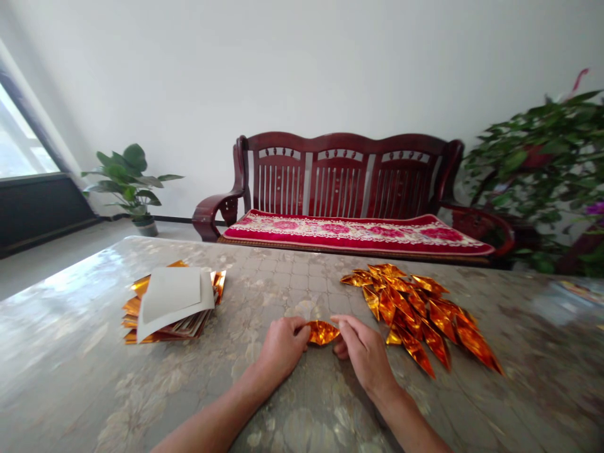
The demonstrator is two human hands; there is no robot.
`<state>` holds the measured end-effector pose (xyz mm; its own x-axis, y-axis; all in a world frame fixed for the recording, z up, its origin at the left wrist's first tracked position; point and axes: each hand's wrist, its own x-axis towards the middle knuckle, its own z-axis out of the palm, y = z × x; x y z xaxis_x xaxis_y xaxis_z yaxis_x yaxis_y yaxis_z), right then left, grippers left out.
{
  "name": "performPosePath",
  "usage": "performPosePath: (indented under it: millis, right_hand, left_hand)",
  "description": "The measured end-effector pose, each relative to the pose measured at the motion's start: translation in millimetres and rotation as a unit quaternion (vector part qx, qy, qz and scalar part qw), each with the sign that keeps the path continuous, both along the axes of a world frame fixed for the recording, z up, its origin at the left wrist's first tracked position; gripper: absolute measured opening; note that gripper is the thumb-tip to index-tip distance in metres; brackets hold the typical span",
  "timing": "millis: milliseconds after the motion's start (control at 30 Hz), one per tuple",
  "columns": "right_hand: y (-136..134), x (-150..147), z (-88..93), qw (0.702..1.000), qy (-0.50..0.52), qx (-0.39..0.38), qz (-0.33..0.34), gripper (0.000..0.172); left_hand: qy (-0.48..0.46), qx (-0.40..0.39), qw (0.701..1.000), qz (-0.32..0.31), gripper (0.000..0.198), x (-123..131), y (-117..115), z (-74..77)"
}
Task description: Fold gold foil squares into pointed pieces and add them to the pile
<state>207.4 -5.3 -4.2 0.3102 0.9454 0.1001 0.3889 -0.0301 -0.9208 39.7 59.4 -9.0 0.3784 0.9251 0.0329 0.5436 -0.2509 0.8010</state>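
Note:
A shiny orange-gold folded foil piece [323,333], pointed at both ends, is held between my hands near the middle of the table. My left hand [282,343] pinches its left tip between thumb and fingers. At the right tip, my right hand [361,349] has its thumb and fingers closed round the end. To the right lies a heap of similar folded foil pieces [410,308]. On the left is a stack of foil sheets [134,308], with pale sheets [174,289] on top, lying askew.
The table [264,283] has a glossy patterned cover. A clear plastic item [573,302] lies at its right side. Beyond the table stand a dark red wooden bench [337,170] with a red floral cushion [353,231], a potted plant [144,223] and leafy plants [547,157].

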Motion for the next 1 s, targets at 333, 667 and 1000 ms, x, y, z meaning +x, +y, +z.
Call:
performPosePath:
  millis: [333,667,1000]
  right_hand:
    - [3,2,-7.2,0.995,-0.072,0.054,0.029,0.027]
    - [6,0,-8.7,0.995,-0.07,0.065,0.042,0.029]
    - [7,3,-6.7,0.989,-0.086,0.105,0.066,0.022]
  left_hand:
    - [-0.038,-0.067,0.997,0.009,0.039,-2,4,-1.5]
    - [-0.097,-0.136,0.986,-0.004,0.049,-5,5,5.1]
    - [-0.092,-0.126,0.988,-0.012,0.059,-4,5,4.2]
